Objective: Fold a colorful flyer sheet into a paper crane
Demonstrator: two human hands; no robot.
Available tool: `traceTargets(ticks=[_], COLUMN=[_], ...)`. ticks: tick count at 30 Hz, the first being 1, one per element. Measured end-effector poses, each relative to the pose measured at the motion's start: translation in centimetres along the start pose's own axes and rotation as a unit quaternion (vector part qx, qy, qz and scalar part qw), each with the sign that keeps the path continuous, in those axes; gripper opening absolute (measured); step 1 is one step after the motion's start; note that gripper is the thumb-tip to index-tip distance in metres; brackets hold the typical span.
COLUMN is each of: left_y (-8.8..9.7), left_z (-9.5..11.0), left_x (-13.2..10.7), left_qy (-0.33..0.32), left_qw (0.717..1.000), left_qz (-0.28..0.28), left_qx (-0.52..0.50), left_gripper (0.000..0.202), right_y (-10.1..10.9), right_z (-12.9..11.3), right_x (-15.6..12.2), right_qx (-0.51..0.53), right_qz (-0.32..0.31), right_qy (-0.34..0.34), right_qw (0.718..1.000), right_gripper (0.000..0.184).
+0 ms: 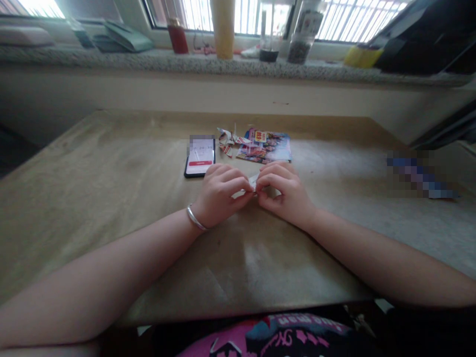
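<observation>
My left hand (219,196) and my right hand (284,191) meet at the middle of the table, both with fingers curled in a pinch on a small piece of white paper (252,182) held between them. A silver bangle (195,218) sits on my left wrist. Just beyond my hands lies a colourful printed sheet (269,148), with several small torn or folded paper scraps (230,141) to its left. A phone (200,156) with a lit screen lies face up beside the scraps, close to my left hand.
The beige table (92,198) ends near my lap. A stone windowsill (148,59) behind holds a red can (177,35), a yellow cylinder (223,27), a dark cup (269,44) and a jar (303,39). Something blurred lies at the right (422,173).
</observation>
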State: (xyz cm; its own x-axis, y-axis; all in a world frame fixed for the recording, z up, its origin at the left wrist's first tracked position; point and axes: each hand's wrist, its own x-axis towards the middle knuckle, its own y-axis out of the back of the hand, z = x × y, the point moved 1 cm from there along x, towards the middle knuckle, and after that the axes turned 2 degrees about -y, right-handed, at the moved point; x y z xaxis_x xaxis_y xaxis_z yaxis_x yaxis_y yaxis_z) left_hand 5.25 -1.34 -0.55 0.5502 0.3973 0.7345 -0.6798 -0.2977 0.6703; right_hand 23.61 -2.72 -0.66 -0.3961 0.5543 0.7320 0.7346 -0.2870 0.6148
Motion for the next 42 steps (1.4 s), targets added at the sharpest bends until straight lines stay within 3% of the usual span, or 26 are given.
traceTargets(ticks=[4,20,30,38,42], left_y=[0.2,0.0,-0.1,0.3,0.4], left_z=[0.0,-0.4,-0.6,-1.2,-1.6], left_x=[0.0,-0.1,-0.2,-0.4,-0.5], left_qy=[-0.014,0.045,0.026,0.008,0.024], left_qw=[1.000,0.998,0.998,1.000,1.000], left_qz=[-0.007,0.020,0.046,-0.004,0.005], left_qx=[0.009,-0.029,-0.038,0.010,0.000], left_gripper=[0.018,0.023,0.019,0.010,0.008], right_y=[0.1,0.5,0.8,0.9,1.1], right_z=[0.0,0.9,1.1,1.2,1.2], right_x=[0.1,-0.2,-0.3,-0.4,-0.5], right_qx=[-0.011,-0.037,-0.043,-0.025,-0.039], right_qz=[0.003,0.019,0.022,0.012,0.021], right_qy=[0.006,-0.031,-0.032,-0.025,-0.045], right_qw=[1.000,0.999,0.998,0.999,0.998], right_gripper=[0.011,0.011,0.012,0.011,0.007])
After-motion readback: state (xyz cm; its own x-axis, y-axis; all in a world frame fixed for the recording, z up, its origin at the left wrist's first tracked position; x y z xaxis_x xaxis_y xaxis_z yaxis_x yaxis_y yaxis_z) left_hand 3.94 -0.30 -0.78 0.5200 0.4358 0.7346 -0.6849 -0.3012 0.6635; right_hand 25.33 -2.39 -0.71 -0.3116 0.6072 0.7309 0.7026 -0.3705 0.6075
